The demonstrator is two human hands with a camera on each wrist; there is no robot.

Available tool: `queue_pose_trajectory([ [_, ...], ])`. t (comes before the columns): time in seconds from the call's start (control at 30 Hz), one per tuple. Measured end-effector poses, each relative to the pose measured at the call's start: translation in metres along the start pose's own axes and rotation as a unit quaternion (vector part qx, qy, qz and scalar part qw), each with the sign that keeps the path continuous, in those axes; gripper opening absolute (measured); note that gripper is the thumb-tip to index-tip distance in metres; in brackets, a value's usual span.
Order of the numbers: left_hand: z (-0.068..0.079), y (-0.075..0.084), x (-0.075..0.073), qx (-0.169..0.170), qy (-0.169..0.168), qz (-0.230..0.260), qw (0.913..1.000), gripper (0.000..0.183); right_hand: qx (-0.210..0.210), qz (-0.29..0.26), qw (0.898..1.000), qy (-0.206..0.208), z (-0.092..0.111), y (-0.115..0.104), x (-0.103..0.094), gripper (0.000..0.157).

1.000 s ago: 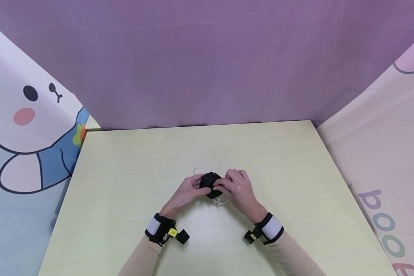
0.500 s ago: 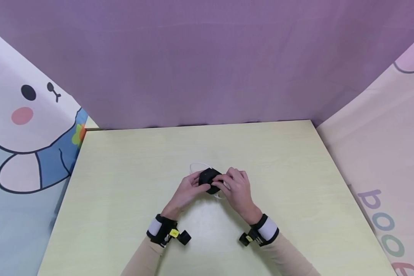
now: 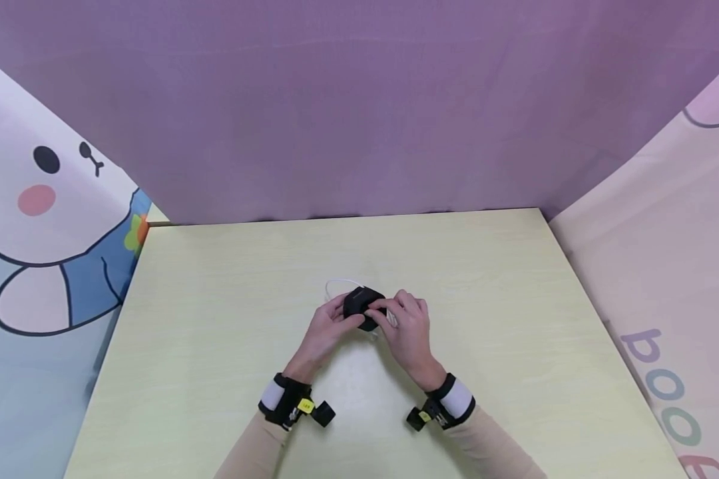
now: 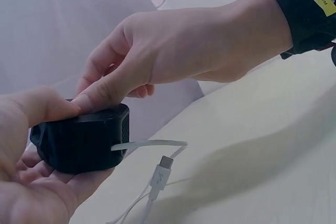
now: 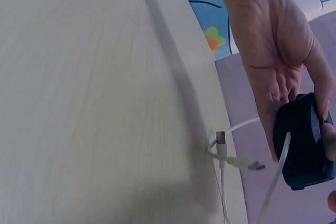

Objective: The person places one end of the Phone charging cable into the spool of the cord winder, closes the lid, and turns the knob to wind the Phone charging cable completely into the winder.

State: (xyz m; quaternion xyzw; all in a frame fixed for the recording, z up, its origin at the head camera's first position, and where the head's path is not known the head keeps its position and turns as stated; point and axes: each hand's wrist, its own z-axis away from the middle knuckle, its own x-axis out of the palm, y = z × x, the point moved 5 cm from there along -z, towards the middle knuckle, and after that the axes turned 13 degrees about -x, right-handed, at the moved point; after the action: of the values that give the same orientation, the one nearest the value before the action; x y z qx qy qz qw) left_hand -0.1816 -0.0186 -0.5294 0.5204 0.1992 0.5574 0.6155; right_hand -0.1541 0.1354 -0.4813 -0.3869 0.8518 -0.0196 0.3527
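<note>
A black box-shaped cable case is held over the table between both hands. My left hand grips it, thumb along its top and fingers underneath. My right hand has its thumb and forefinger pinched together at the top of the case; what lies between those fingertips is hidden. From the side of the case a white cable comes out. Its loose end carries a small white plug. In the right wrist view a USB plug and a second plug dangle beside the case.
The pale wooden table spreads out beneath the hands. Behind it hangs a purple cloth, with printed cartoon cloths at left and right. Each wrist wears a black strap with a small camera.
Both hands and the case have shifted slightly away from the body and to the left. The right wrist has moved inward, and the cable loop has moved with the case.
</note>
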Motion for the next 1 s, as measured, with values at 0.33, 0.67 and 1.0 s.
queue_pose_trajectory([
  [0.33, -0.003, -0.004, 0.002, 0.019, 0.027, 0.036, 0.9988, 0.052, 0.025, -0.004, 0.999, 0.037, 0.001, -0.002, 0.004, 0.015],
  [0.67, -0.003, -0.002, 0.008, 0.049, 0.047, 0.061, 0.9958, 0.053, 0.050, -0.004, 0.996, 0.068, 0.002, -0.003, 0.008, 0.014],
  [1.0, -0.002, -0.002, 0.013, 0.073, 0.073, 0.080, 0.9914, 0.055, 0.097, -0.013, 0.991, 0.090, 0.003, -0.002, 0.013, 0.015],
])
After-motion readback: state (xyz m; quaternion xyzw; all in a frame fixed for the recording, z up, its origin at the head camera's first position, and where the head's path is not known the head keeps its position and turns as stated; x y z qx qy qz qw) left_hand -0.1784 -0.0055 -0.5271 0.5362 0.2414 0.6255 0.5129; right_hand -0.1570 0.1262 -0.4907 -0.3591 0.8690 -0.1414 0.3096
